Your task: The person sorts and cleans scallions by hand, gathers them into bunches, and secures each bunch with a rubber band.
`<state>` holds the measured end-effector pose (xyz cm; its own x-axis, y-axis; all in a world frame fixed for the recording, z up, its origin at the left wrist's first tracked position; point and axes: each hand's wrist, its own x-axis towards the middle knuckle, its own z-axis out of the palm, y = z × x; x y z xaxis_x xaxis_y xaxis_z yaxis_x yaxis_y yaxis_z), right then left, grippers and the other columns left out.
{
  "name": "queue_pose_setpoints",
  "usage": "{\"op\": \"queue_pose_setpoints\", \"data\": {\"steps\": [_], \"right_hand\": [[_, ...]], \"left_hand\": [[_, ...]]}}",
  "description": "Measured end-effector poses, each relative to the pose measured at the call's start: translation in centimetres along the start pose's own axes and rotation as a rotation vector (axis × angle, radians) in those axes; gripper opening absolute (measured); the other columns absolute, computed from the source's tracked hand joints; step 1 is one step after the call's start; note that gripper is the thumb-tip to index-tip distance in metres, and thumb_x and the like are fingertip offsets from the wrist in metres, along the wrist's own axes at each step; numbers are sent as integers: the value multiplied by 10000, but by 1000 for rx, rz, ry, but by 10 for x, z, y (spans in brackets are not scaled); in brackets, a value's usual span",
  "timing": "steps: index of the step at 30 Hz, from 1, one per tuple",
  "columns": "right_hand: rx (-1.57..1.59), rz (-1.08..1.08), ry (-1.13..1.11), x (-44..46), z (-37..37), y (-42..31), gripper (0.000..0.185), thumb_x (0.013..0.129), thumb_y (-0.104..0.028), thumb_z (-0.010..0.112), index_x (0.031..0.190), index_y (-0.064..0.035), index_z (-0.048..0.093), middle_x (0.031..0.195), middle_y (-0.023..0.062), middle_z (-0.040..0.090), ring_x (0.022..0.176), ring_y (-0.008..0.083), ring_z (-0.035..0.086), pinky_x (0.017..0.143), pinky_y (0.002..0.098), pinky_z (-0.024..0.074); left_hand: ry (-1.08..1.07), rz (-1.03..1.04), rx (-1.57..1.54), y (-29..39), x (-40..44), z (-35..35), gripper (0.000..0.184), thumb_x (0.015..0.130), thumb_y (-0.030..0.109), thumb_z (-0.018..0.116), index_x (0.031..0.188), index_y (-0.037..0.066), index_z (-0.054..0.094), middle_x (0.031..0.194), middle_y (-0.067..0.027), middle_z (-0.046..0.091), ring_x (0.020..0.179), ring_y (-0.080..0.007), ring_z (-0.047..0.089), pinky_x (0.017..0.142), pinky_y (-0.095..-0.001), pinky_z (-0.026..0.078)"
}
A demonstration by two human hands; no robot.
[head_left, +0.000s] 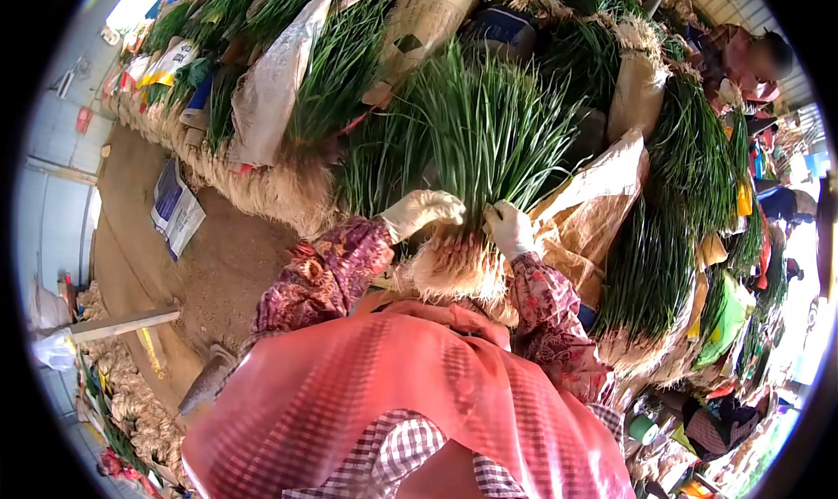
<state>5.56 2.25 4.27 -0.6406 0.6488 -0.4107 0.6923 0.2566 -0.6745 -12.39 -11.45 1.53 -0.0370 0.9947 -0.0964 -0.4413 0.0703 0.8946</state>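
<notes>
Wearing a salmon-red apron nearest the camera, spreading it over a checked cloth and below patterned maroon sleeves. Having a pale panelled wall at the far left, then a wooden beam beside the brown ground. Seeing a blue-and-white bag lying on that ground, near a long bank of pale root ends. Facing, beyond it, a whitish sack draped among green leaves. Reaching the left hand, gloved in off-white, to the near left side of a green bunch and bending the fingers there; not being able to tell whether grasping or merely touching. Having the bunch between both hands, directly ahead of the apron, spreading its leaves away from the body and pointing its pale roots toward the lap. Closing the right hand, gloved alike, on the lower right edge of the bunch. Having a crumpled brown sack just beside that hand, then a light-green cup low down and more bunches above. Seeing, farther right, a bright green bag and another person in pink.
</notes>
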Motion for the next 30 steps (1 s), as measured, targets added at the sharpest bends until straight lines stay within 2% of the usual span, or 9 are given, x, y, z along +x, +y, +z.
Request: {"op": "queue_pose_setpoints", "data": {"steps": [4,10,16,18,19,21,25,29,30], "right_hand": [[-212,-128,155,11,16,25,288,898,-301,509,911,-37,624,778,157,659,668,285,653,648,379,528],[402,83,15,-17,-15,22,306,929,-333,569,896,-37,639,650,21,584,514,79,528,474,224,454],[128,-9,-116,-19,-13,9,247,929,-272,565,985,-58,675,665,51,647,543,89,577,515,246,498],[414,-154,-200,-43,-18,-41,206,924,-212,554,1032,-82,672,819,75,688,607,140,612,567,268,518],[430,-255,-451,-52,-27,-87,194,902,-185,582,1046,-81,660,838,77,687,636,151,628,576,279,521],[126,-755,-346,-48,-2,-138,186,862,-129,610,1030,-56,639,846,47,674,649,142,631,551,262,525],[999,-133,26,-39,-100,-85,189,933,-93,464,1011,3,606,884,71,667,562,112,544,471,241,488],[-82,-2,449,-26,-111,203,286,967,-333,482,1014,-103,646,830,55,669,636,96,633,547,234,547],[-110,281,363,-67,-105,151,324,963,-368,477,1029,-104,653,870,68,681,655,117,650,571,237,554]], "left_hand": [[-43,-41,165,-9,22,31,176,964,125,503,1016,-10,605,895,-55,644,890,-132,608,847,-263,475],[-29,-154,215,0,18,34,299,884,151,638,1138,19,551,1015,-59,593,971,-139,573,889,-286,460],[51,100,783,-13,24,60,214,836,128,643,1043,73,647,901,-84,613,834,-183,622,730,-302,509],[-92,137,501,-8,29,70,155,892,129,577,1024,85,645,831,-73,639,776,-135,628,616,-298,522],[-67,182,630,-14,31,73,144,885,134,585,1005,90,653,842,-70,643,773,-148,631,620,-305,522],[-20,268,888,-38,28,76,124,870,145,601,965,101,668,863,-66,651,765,-172,636,628,-318,521],[54,354,1063,-49,42,68,116,830,170,648,909,104,701,871,-64,655,759,-247,641,663,-340,520],[96,390,1011,-66,44,58,163,828,188,666,957,94,697,863,-52,638,745,-216,650,643,-313,514],[99,350,991,-66,43,60,174,821,186,678,968,97,696,871,-51,634,733,-204,645,631,-303,508]]}}
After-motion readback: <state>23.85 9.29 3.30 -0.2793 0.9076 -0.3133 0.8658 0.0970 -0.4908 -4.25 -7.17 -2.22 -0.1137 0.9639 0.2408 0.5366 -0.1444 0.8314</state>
